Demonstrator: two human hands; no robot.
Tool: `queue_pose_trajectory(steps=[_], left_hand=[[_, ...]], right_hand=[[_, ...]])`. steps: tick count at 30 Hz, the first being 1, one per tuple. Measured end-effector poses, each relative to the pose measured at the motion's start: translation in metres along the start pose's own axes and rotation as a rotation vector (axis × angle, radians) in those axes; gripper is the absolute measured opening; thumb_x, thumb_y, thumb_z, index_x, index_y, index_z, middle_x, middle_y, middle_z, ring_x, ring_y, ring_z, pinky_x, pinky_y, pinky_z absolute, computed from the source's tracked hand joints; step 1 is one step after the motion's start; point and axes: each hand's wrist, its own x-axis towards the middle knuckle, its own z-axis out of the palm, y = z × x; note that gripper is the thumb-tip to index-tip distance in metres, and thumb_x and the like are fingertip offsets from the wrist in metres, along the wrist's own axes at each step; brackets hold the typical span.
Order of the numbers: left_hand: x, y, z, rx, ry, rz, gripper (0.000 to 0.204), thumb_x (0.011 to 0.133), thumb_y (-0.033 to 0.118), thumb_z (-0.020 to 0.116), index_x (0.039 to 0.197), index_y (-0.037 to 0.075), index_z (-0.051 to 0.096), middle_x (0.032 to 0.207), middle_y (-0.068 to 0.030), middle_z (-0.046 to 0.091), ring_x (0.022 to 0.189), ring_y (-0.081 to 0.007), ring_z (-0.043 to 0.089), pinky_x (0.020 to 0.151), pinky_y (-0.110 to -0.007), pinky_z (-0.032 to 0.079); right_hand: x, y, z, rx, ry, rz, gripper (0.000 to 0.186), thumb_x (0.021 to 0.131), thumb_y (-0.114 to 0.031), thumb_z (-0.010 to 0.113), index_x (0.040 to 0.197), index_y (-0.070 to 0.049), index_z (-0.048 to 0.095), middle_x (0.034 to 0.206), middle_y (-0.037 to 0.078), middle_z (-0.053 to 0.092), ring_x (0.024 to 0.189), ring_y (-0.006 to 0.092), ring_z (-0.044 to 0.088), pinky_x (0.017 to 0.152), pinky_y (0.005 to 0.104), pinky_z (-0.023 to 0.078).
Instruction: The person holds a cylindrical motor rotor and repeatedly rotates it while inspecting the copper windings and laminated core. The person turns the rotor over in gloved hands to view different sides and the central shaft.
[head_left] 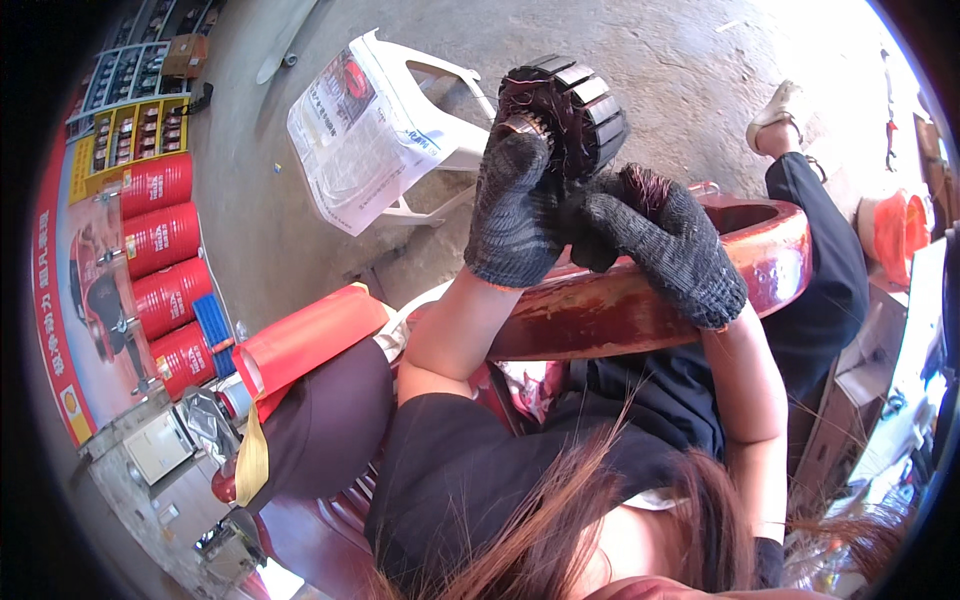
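Upper centre of the frame: both gloved hands grip a motor armature (pixel 572 105), left hand (pixel 515 205) clasping its shaft end, right hand (pixel 665 250) cupping the copper windings (seemingly mid-inspection or stripping); next calls for steady rotation.

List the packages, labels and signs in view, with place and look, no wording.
Printed plastic bag: white, draped on the white stool, upper centre.
Red cans: labelled cylinders stacked at left.
Banner: red and yellow, far left edge.
Boxed goods: yellow-fronted shelf display, upper left.
Cardboard box: small, brown, top left.
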Motion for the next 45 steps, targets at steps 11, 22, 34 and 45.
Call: queue_pose_trajectory(steps=[11, 22, 34, 45], left_hand=[[0.010, 0.008, -0.001, -0.235, 0.136, 0.047, 0.065, 0.081, 0.039, 0.066, 0.130, 0.003, 0.044, 0.123, -0.0186, 0.053, 0.114, -0.0344, 0.054, 0.093, -0.046, 0.050], [-0.001, 0.008, 0.004, -0.126, -0.043, 0.033, 0.088, 0.070, 0.052, 0.073, 0.137, 0.006, 0.038, 0.132, -0.0159, 0.047, 0.118, -0.0330, 0.049, 0.099, -0.049, 0.044], [-0.001, 0.011, 0.006, -0.052, -0.077, -0.054, 0.094, 0.068, 0.056, 0.073, 0.138, 0.006, 0.034, 0.137, -0.0167, 0.042, 0.122, -0.0342, 0.046, 0.107, -0.053, 0.034], [-0.004, -0.002, -0.001, -0.304, -0.267, -0.105, 0.084, 0.080, 0.055, 0.061, 0.144, 0.012, 0.027, 0.142, -0.0149, 0.038, 0.132, -0.0320, 0.035, 0.108, -0.050, 0.031]], right_hand=[[-0.011, -0.005, -0.017, 0.230, -0.168, 0.027, 0.030, 0.095, -0.026, 0.054, 0.090, 0.001, 0.063, 0.079, 0.009, 0.065, 0.064, 0.0119, 0.061, 0.061, 0.0239, 0.050], [-0.011, -0.001, -0.018, 0.175, -0.278, 0.041, 0.023, 0.088, -0.014, 0.064, 0.106, 0.000, 0.059, 0.097, 0.007, 0.065, 0.089, 0.0129, 0.061, 0.079, 0.0273, 0.051], [0.000, 0.014, -0.009, 0.717, -0.446, 0.182, 0.090, 0.086, -0.071, 0.033, 0.123, 0.009, 0.050, 0.114, 0.024, 0.059, 0.100, 0.0296, 0.061, 0.091, 0.0395, 0.046], [-0.010, 0.007, -0.005, 0.878, -0.518, 0.070, 0.047, 0.097, -0.036, 0.046, 0.122, 0.004, 0.052, 0.111, 0.020, 0.062, 0.101, 0.0288, 0.062, 0.088, 0.0390, 0.049]])
